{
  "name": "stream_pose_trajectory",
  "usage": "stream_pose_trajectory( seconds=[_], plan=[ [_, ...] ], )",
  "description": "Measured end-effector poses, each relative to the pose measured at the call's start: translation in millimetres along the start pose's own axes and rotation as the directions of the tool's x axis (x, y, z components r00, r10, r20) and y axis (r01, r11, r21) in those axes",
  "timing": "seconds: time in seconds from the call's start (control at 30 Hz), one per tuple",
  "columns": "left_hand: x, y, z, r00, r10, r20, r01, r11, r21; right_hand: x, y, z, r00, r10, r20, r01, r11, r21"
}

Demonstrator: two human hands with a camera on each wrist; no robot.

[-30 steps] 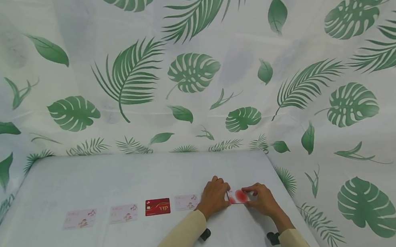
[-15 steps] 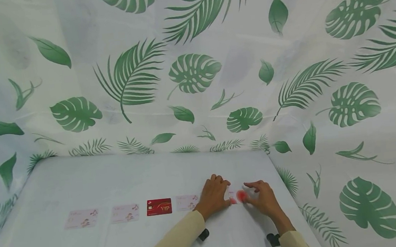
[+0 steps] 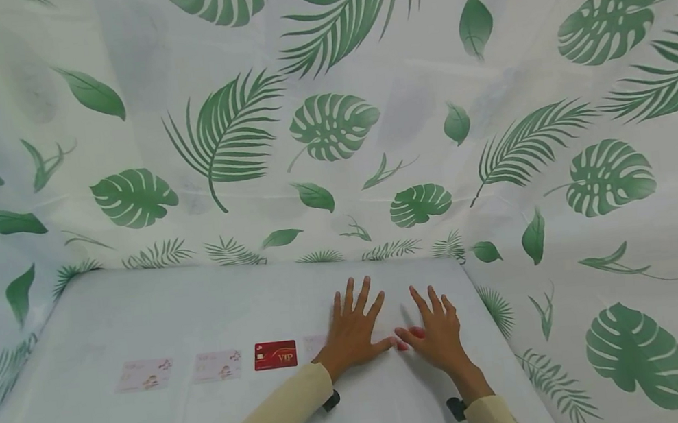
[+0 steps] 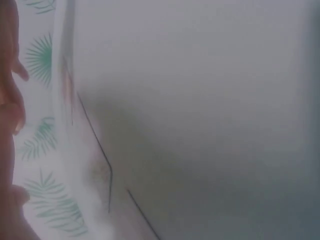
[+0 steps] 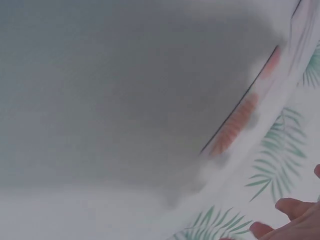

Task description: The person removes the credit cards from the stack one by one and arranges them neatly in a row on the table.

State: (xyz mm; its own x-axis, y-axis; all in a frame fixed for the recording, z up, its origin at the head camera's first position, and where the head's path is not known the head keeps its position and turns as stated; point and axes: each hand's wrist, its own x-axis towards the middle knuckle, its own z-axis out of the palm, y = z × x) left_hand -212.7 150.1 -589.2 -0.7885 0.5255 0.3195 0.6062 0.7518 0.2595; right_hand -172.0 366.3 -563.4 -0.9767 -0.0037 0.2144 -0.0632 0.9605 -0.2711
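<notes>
Five fingers spread, my left hand (image 3: 351, 327) is over the fourth card (image 3: 314, 345) of the row in the head view and hides much of that pale pink card. My right hand (image 3: 440, 335), fingers also extended, overlaps a white card with red round spots (image 3: 402, 345) at the row's right end. In the right wrist view this spotted card (image 5: 235, 125) lies flat on the white surface, with the fingers (image 5: 295, 205) away from it. Nothing is held in either hand. A red VIP card (image 3: 275, 355) lies left of my left hand.
Two more pale pink cards (image 3: 144, 375) continue the row to the left on the white table (image 3: 156, 299). A leaf-patterned sheet (image 3: 337, 191) rises behind the table and along its sides. Dark wrist cameras (image 3: 457, 408) sit at both sleeves.
The right hand has let go of the spotted card's right edge, and its fingers have straightened. My left hand has spread its fingers and shifted slightly left. The cards keep their places in the row.
</notes>
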Motion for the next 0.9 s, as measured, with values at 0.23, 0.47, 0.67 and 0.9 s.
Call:
stream_pose_trajectory(
  seconds=[0.23, 0.47, 0.67, 0.9],
  plan=[
    [-11.5, -12.7, -10.7, 0.999, -0.038, 0.013, 0.038, 0.999, -0.029, 3.4, -24.6, 0.6, 1.0, -0.008, 0.015, 0.008, 0.999, -0.041],
    [-22.7, -23.3, -22.0, 0.998, -0.068, -0.001, 0.068, 0.998, -0.005, 8.1, -48.7, 0.0, 0.998, 0.004, 0.063, 0.001, 0.997, -0.071],
    [-31.6, -34.1, -31.7, 0.994, -0.111, 0.013, 0.111, 0.994, 0.019, 9.5, -65.0, 1.0, 0.995, -0.001, 0.095, 0.006, 0.999, -0.046],
    [-42.9, -44.8, -46.6, 0.99, -0.143, 0.004, 0.142, 0.988, 0.067, 10.5, -81.3, 1.3, 0.998, -0.028, 0.06, 0.031, 0.998, -0.055]
  ],
)
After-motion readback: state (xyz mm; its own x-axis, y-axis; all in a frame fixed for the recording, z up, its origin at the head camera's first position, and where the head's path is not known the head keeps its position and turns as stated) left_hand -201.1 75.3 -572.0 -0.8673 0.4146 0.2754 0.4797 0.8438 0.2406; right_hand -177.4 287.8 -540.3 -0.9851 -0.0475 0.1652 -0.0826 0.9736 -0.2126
